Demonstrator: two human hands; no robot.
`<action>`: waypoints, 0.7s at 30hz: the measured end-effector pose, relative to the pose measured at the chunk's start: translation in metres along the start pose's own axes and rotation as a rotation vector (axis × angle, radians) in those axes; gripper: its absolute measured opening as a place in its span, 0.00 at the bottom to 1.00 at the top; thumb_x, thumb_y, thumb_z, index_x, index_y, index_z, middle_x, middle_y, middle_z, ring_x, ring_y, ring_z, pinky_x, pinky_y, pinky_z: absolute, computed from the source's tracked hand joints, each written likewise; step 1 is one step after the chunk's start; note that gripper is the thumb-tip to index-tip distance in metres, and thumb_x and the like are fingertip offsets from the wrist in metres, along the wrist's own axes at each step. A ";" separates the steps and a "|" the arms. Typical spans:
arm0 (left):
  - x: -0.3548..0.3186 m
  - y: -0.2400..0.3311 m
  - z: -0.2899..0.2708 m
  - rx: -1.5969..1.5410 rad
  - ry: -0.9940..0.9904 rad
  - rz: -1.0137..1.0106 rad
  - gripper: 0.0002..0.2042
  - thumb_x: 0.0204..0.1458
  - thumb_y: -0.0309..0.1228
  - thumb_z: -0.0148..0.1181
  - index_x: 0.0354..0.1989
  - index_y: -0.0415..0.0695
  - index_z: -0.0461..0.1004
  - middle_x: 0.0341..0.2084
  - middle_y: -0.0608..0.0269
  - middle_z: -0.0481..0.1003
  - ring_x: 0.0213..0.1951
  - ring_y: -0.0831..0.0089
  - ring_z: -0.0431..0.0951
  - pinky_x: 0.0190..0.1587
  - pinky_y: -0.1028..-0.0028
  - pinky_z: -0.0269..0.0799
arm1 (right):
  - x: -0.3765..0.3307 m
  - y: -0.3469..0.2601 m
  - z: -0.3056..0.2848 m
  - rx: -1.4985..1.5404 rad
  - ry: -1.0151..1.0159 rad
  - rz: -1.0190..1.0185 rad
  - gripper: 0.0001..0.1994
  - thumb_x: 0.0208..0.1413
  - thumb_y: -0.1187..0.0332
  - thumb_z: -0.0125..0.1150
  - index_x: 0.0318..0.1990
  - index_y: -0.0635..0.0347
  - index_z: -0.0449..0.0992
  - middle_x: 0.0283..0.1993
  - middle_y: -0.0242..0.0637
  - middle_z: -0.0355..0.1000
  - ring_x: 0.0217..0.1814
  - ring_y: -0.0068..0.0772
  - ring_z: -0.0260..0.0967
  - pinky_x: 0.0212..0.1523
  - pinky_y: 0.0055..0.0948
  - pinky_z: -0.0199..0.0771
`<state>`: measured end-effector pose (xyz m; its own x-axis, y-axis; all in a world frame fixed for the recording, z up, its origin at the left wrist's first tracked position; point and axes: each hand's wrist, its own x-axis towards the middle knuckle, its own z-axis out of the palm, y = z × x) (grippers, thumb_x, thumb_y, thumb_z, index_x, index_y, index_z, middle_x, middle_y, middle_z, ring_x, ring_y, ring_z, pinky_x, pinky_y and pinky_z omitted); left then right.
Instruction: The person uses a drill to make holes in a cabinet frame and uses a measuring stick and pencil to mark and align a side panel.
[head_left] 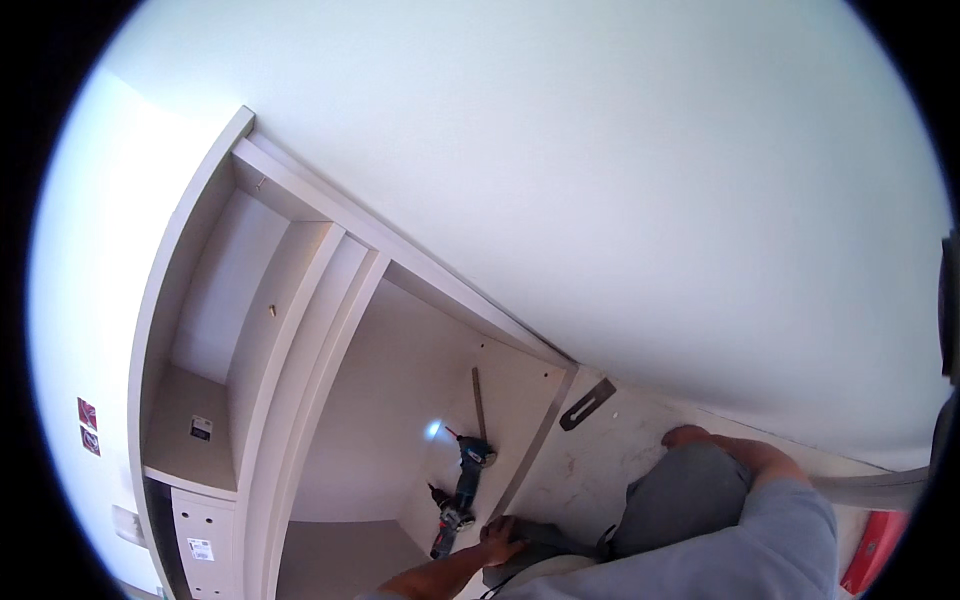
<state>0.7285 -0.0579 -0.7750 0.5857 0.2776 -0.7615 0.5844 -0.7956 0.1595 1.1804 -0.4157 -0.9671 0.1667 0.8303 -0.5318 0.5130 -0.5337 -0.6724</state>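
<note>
mostly built: cabinet carcass (300, 330) stands; two cordless drills (462, 492) lie idle inside it, left hand (500, 542) resting just beside them, fingers loosely spread, empty; right hand (690, 437) on knee, grip unclear.

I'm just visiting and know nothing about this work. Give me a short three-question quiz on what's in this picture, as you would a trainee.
1. True or false: the left hand rests beside a cordless drill.
2. How many cordless drills lie on the cabinet panel? A) one B) two C) three
3. Fill in: the second drill shines a small ____ onto the panel.

Key:
1. True; the hand is at the nearer drill's rear end, though contact is unclear.
2. B.
3. Light. The right hand rests on the person's grey-trousered knee, holding nothing visible.
</note>
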 end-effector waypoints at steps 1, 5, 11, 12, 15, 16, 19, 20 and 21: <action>0.010 -0.002 -0.005 -0.002 -0.037 0.010 0.47 0.58 0.64 0.52 0.79 0.49 0.45 0.77 0.42 0.45 0.79 0.48 0.36 0.76 0.45 0.33 | -0.019 -0.013 -0.015 0.047 0.005 0.026 0.25 0.63 0.51 0.55 0.63 0.49 0.75 0.63 0.43 0.74 0.66 0.51 0.69 0.64 0.48 0.70; 0.013 -0.008 -0.012 -0.007 -0.027 0.030 0.47 0.55 0.63 0.57 0.78 0.50 0.49 0.76 0.44 0.47 0.79 0.48 0.38 0.76 0.45 0.34 | -0.010 -0.026 -0.015 -0.059 -0.035 0.107 0.21 0.62 0.57 0.54 0.60 0.52 0.77 0.60 0.44 0.75 0.64 0.53 0.71 0.63 0.48 0.71; 0.012 0.000 -0.009 -0.084 -0.006 0.017 0.48 0.51 0.61 0.63 0.77 0.50 0.52 0.76 0.41 0.48 0.78 0.45 0.41 0.76 0.46 0.35 | 0.009 -0.066 -0.058 0.144 0.299 -0.058 0.19 0.57 0.60 0.59 0.53 0.55 0.80 0.54 0.51 0.77 0.57 0.54 0.75 0.58 0.47 0.74; 0.014 -0.002 -0.016 -0.101 -0.008 0.033 0.48 0.51 0.61 0.63 0.77 0.50 0.52 0.76 0.40 0.48 0.78 0.45 0.41 0.76 0.46 0.36 | 0.018 -0.070 -0.062 0.155 0.365 -0.050 0.19 0.56 0.61 0.61 0.54 0.55 0.80 0.53 0.50 0.77 0.55 0.54 0.75 0.58 0.47 0.75; 0.006 0.000 -0.018 -0.100 0.018 0.042 0.48 0.50 0.60 0.65 0.77 0.51 0.53 0.75 0.39 0.48 0.77 0.43 0.43 0.76 0.46 0.38 | 0.041 -0.105 -0.097 0.223 0.445 -0.089 0.22 0.54 0.63 0.65 0.58 0.53 0.76 0.54 0.50 0.77 0.53 0.53 0.76 0.56 0.46 0.76; 0.000 0.000 -0.016 -0.089 0.038 0.032 0.48 0.50 0.60 0.65 0.76 0.51 0.53 0.75 0.38 0.48 0.77 0.43 0.43 0.76 0.46 0.39 | 0.047 -0.130 -0.118 0.287 0.391 -0.076 0.25 0.53 0.65 0.66 0.61 0.55 0.75 0.57 0.52 0.75 0.56 0.52 0.75 0.59 0.44 0.75; 0.000 -0.003 -0.021 -0.103 0.032 -0.017 0.48 0.50 0.59 0.65 0.76 0.51 0.53 0.75 0.38 0.48 0.77 0.42 0.44 0.76 0.49 0.41 | 0.098 -0.130 -0.125 0.287 0.492 -0.137 0.34 0.50 0.67 0.69 0.66 0.61 0.68 0.64 0.57 0.70 0.64 0.52 0.70 0.65 0.42 0.70; 0.003 -0.002 -0.027 -0.092 0.017 -0.015 0.48 0.50 0.59 0.65 0.76 0.51 0.53 0.75 0.38 0.48 0.76 0.42 0.44 0.76 0.50 0.42 | 0.118 -0.123 -0.120 0.251 0.563 -0.173 0.36 0.49 0.67 0.70 0.68 0.63 0.66 0.66 0.58 0.68 0.67 0.54 0.68 0.67 0.41 0.68; 0.000 0.003 -0.031 -0.095 0.010 -0.027 0.48 0.50 0.59 0.65 0.76 0.51 0.53 0.75 0.38 0.48 0.76 0.42 0.45 0.76 0.50 0.42 | 0.128 -0.135 -0.125 0.289 0.553 -0.133 0.38 0.49 0.67 0.70 0.69 0.65 0.64 0.68 0.58 0.66 0.69 0.54 0.66 0.68 0.41 0.66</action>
<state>0.7478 -0.0438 -0.7552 0.5742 0.3038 -0.7603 0.6506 -0.7331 0.1983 1.2378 -0.2174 -0.8806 0.5666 0.8117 -0.1419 0.3242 -0.3779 -0.8672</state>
